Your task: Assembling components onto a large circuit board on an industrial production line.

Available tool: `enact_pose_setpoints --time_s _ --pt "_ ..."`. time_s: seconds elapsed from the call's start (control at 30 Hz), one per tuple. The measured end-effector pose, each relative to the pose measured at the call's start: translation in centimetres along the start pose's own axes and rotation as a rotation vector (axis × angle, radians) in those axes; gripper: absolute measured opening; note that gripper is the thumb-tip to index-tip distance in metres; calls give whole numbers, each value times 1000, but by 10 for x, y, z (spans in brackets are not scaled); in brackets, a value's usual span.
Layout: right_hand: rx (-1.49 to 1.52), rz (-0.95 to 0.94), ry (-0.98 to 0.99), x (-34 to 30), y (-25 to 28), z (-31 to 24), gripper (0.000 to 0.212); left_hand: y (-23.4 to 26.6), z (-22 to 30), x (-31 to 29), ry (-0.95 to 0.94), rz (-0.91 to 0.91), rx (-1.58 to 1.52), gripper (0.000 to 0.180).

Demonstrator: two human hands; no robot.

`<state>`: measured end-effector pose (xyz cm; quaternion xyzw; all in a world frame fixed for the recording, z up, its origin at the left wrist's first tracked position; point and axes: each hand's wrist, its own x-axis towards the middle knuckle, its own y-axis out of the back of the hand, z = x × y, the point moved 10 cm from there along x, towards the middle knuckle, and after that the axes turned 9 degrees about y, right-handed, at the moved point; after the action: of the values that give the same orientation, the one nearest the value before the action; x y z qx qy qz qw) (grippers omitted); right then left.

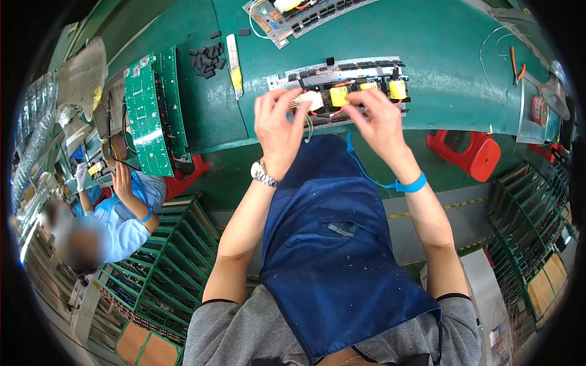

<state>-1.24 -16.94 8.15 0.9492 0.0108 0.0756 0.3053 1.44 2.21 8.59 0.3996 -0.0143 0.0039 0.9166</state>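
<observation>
In front of me, near the table's front edge, lies a long circuit board assembly with yellow-wrapped coils, black parts and red wires. My left hand is closed at its left end, thumb and fingers around a white block-shaped part; a thin pale wire hangs below. My right hand is over the middle, with thumb and forefinger close together beside a yellow coil. What lies between those fingertips is too small to make out. A blue wrist strap with a cord circles my right wrist.
A yellow-handled knife and a pile of black pieces lie left on the green table. Green boards stand beyond them, near a co-worker. Another assembly is behind; orange-handled pliers are at right.
</observation>
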Motion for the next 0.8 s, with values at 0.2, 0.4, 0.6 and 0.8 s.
enact_pose_setpoints --time_s 0.2,0.4,0.6,0.8 --pt "-8 34 -1 25 8 -3 8 -17 -7 18 47 77 149 25" --pt "-91 294 -233 4 65 52 12 -31 -37 17 301 -24 28 21" --pt "-81 167 -299 14 67 97 16 -36 -57 9 380 -42 -45 25" --pt "-219 177 -201 13 66 85 15 -31 -50 11 377 -24 -162 25"
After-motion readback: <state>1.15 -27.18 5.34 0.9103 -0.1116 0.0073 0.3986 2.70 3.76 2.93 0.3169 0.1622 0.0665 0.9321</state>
